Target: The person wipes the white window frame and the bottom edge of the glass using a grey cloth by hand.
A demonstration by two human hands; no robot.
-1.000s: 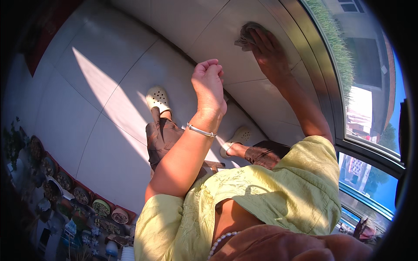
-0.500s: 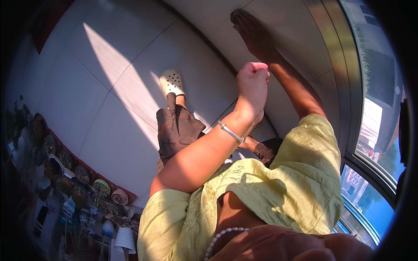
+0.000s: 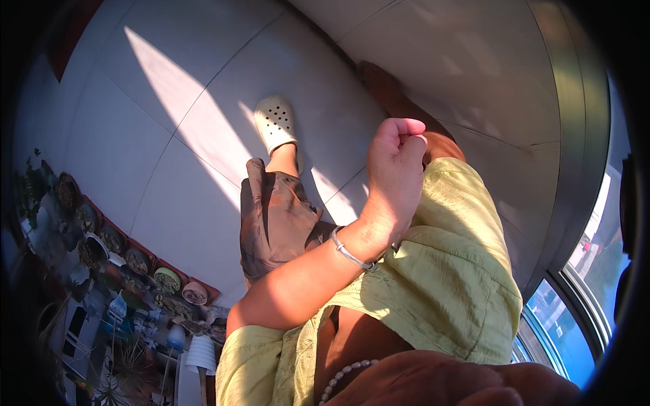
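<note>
My left hand [image 3: 396, 172] is raised in front of me, its fingers curled into a fist with the thumb folded across. Whatever it may hold is hidden. A silver bangle [image 3: 349, 252] circles that wrist. Beyond it, my right hand [image 3: 380, 84] reaches down in shadow beside the base of the light tiled panel [image 3: 467, 61]. Its fingers are dark and blurred, so their grip does not show, and my left hand covers part of that forearm. Both arms come from a yellow-green shirt [image 3: 440, 284].
A cream clog [image 3: 275, 123] is on one foot, below brown patterned trousers [image 3: 277, 223], on pale floor tiles [image 3: 162, 155]. Several small plant pots [image 3: 167, 279] line the lower left, beside a white ribbed container [image 3: 201, 353]. A metal-framed window [image 3: 572, 291] stands at the right.
My right hand has come lower and nearer in the picture. My left fist has shifted slightly downward, still closed. The view has swung, bringing the clog nearer and hiding the second shoe.
</note>
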